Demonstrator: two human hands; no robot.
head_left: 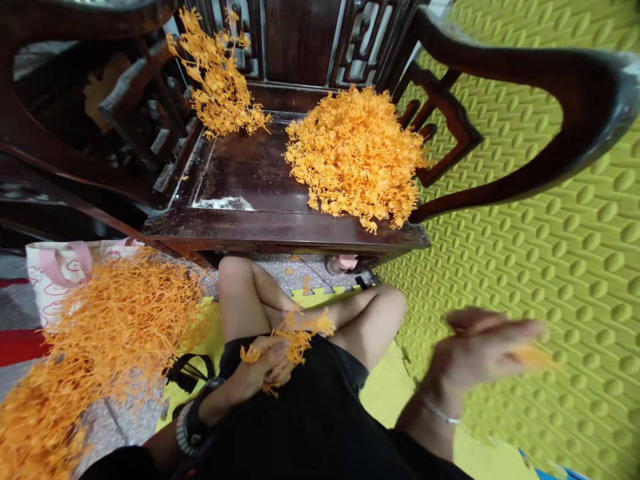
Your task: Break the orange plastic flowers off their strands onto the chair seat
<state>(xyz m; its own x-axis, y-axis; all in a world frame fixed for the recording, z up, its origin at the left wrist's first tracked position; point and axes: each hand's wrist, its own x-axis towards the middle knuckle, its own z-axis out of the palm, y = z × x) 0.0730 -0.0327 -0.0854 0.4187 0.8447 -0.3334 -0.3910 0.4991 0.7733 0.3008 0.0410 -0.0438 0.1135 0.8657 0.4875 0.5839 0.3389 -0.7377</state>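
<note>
My left hand is closed around a small bunch of orange plastic flower pieces, held low over my lap. To the right, my right hand is raised above the yellow mat and smeared by motion. An orange flower piece, also blurred, sticks out from its fingers. On the dark wooden chair seat lies a big heap of orange flower pieces. A looser branching cluster of orange flowers leans against the left armrest. Beside my left knee spreads a large pile of thin orange strands.
The wooden chair stands right before my crossed legs, its curved armrest reaching out to the right. A white tote bag with pink handles is behind the orange pile. Under the seat sits a pinkish container. Yellow foam mat covers the right side.
</note>
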